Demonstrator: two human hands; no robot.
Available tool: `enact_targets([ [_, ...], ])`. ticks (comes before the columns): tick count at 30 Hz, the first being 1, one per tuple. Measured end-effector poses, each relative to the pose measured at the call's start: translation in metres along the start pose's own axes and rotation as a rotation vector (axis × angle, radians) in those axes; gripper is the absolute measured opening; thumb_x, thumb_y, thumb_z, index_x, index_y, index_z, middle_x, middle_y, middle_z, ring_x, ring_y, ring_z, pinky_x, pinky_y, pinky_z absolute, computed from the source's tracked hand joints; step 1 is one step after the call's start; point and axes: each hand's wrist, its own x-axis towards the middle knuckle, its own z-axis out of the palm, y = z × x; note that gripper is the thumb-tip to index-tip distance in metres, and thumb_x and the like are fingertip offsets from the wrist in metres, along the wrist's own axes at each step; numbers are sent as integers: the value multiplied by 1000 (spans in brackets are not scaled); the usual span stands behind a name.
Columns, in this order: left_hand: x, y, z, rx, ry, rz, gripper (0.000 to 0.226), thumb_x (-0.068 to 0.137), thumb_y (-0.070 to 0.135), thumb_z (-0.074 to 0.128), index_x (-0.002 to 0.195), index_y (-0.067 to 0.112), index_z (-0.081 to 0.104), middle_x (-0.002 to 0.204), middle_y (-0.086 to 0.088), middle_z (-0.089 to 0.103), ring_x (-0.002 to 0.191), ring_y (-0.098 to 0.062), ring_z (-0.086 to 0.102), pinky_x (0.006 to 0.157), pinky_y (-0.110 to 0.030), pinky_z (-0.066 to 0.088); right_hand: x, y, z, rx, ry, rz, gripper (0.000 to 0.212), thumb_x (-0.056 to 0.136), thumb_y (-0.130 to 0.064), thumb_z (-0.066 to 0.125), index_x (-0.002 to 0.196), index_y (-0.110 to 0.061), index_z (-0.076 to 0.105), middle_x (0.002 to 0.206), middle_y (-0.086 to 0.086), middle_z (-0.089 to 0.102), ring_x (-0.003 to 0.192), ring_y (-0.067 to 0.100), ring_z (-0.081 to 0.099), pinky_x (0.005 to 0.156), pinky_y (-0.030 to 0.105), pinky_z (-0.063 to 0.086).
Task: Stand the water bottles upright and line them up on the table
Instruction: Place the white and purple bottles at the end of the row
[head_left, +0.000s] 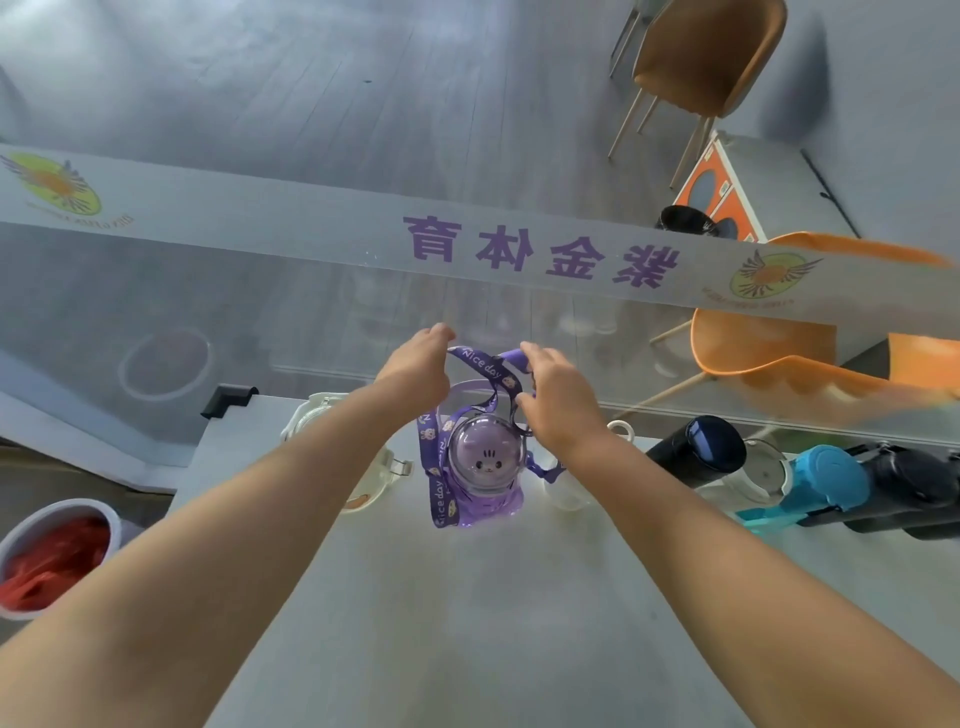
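A purple bottle with a domed lid and a cartoon face stands upright on the grey table, near the far edge. Its purple "Nice day" strap is lifted above it. My left hand pinches the strap's left side, and my right hand grips its right side. Left of it stands a white clear bottle, partly hidden by my left arm. To the right stand a small white bottle, a black bottle, a blue-lidded bottle and further black ones.
A glass panel with a white band of purple lettering rises just behind the table's far edge. A bin with red contents sits on the floor at left. Orange chairs stand beyond the glass.
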Motion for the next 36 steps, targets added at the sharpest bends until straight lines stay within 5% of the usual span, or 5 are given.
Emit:
enact_targets([
  [11,-27,-9,18,164,-11,138,34,87,14,54,120,20,53,123,-4,55,111,-24,51,89,-32,40,-26,16,10,-247,-154,-47,41,90,-12,50,131,-12,48,139,8,47,126,26,41,105,35,27],
  [20,-82,-68,-15,348,136,49,63,73,37,72,129,24,46,131,-3,48,127,-25,31,105,-40,22,-51,-1,27,-162,-24,-143,38,77,-15,52,113,-11,62,115,9,64,102,34,58,86,44,44],
  [24,-96,-96,-19,277,-10,-134,95,64,38,78,141,29,23,145,-5,25,133,-27,21,108,-44,23,-57,-14,35,-260,-179,-125,69,77,-40,63,138,-19,37,140,5,42,125,29,38,101,41,34],
  [27,-99,-102,-14,121,-51,-165,103,62,31,79,143,30,16,147,-3,17,133,-25,23,103,-45,36,-58,-20,40,-480,-287,-125,83,79,-35,64,145,-24,15,151,7,19,133,28,25,106,39,29],
  [36,-98,-101,3,70,97,-177,85,72,15,65,142,29,19,142,-3,27,128,-27,23,92,-43,44,-57,-31,50,-583,-254,-66,84,78,-34,66,144,-20,16,143,10,27,119,31,36,97,38,37],
])
